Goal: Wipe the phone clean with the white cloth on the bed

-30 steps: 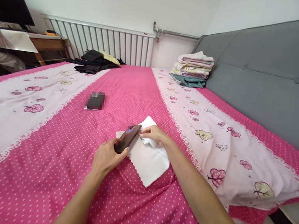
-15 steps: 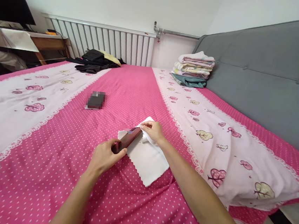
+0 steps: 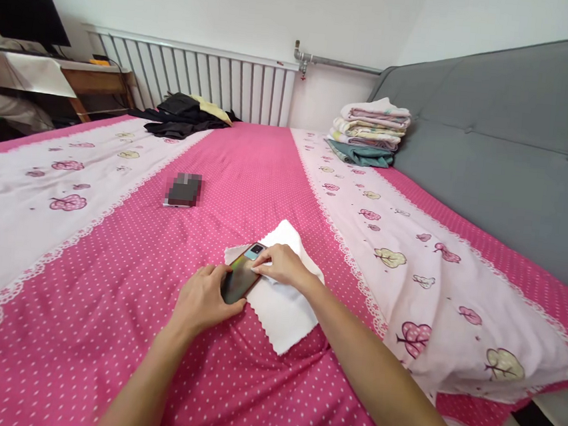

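Observation:
A dark phone [image 3: 240, 274] lies back up on a white cloth [image 3: 279, 306] spread on the pink dotted bedsheet [image 3: 104, 303]. My left hand [image 3: 204, 299] grips the phone's near end. My right hand [image 3: 283, 265] rests on the cloth with its fingertips touching the phone's far end, beside the camera block. A fold of the cloth shows behind my right hand.
A second dark device [image 3: 182, 190] lies farther up the bed. Black clothes [image 3: 180, 114] are heaped near the white radiator [image 3: 216, 86]. Folded towels [image 3: 369, 133] are stacked by the grey headboard [image 3: 510, 154]. A desk with a monitor [image 3: 25, 10] stands at left.
The phone was tilted up on its edge in my left hand; now it lies flat on the cloth, back up. My right hand let the cloth fold drop and moved onto the phone.

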A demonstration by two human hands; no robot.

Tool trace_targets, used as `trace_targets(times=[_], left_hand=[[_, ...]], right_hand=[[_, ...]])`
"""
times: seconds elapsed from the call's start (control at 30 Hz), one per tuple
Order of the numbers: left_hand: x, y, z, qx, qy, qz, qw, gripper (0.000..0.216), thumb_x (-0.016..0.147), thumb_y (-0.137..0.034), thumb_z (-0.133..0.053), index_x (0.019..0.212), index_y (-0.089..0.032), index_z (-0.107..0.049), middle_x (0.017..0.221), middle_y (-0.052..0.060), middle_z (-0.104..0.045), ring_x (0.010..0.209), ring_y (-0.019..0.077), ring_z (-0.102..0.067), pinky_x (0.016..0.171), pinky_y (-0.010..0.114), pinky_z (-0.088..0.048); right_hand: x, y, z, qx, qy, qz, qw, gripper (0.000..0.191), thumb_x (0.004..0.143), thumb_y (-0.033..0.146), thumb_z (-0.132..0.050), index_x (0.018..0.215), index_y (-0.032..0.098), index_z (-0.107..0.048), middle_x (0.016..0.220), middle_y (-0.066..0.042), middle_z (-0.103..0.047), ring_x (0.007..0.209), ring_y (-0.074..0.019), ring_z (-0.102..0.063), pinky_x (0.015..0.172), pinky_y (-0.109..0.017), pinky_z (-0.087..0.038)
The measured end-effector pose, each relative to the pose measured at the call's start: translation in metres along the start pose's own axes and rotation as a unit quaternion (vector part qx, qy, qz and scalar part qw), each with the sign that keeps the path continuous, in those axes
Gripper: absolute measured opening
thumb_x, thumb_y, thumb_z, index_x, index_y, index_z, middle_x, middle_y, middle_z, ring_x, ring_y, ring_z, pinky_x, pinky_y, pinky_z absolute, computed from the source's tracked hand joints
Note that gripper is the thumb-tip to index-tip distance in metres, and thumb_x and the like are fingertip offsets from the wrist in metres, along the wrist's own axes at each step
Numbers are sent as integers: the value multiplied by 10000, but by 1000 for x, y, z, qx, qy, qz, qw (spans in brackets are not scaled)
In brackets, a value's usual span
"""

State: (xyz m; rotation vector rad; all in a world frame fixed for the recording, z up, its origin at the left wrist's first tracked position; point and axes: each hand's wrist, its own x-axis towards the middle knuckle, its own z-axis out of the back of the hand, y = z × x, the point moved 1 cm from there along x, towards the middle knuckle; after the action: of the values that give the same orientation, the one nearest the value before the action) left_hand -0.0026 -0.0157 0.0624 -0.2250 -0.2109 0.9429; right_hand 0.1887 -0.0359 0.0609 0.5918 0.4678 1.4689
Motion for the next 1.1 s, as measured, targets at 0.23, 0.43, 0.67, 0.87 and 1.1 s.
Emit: trace_targets(times=[0.23, 0.43, 0.67, 0.87, 1.1], left_hand=[[0, 3, -3, 5, -4, -25, 1000, 564, 674, -496, -593, 1127, -165, -534, 984, 97, -585, 931, 275, -569, 775, 359, -440], [1, 3, -3, -1, -1, -23, 1000, 567, 667, -482, -601, 1133, -169, -528, 988, 94, -582, 935, 272, -566, 779, 358, -437], [1, 4, -4, -5, -1, -27, 1000, 579, 663, -501, -604, 1127, -163, -529, 998, 98, -581, 945, 281, -566, 777, 364, -441], [1, 6, -7, -5, -5, -32, 999, 565, 671, -480, -608, 1129, -160, -525, 1018, 101, -581, 942, 278, -571, 786, 364, -441], [1, 7, -8, -9, -9, -39, 999, 565, 671, -494, -604, 1126, -169, -521, 1033, 99, -585, 967, 276, -558, 805, 366, -437]], right_hand=[[4, -6, 5, -65, -84, -119, 987, 171, 792, 255, -616, 902, 256, -746, 996, -18, -725, 963, -201, -637, 784, -255, -455], [7, -14, 0, -101, -122, -148, 976, 198, 821, 274, -569, 931, 240, -730, 1055, -56, -692, 974, -219, -619, 746, -273, -456], [4, -3, 1, -117, -87, -100, 984, 201, 826, 260, -573, 937, 253, -740, 1040, -42, -698, 969, -198, -619, 771, -257, -445], [2, 3, 1, -41, -2, 18, 999, 133, 776, 259, -647, 851, 288, -753, 959, 36, -729, 949, -161, -630, 772, -218, -438], [6, -3, 3, -87, -65, -69, 992, 183, 805, 265, -610, 925, 283, -747, 1035, 2, -713, 990, -185, -620, 796, -240, -446]])
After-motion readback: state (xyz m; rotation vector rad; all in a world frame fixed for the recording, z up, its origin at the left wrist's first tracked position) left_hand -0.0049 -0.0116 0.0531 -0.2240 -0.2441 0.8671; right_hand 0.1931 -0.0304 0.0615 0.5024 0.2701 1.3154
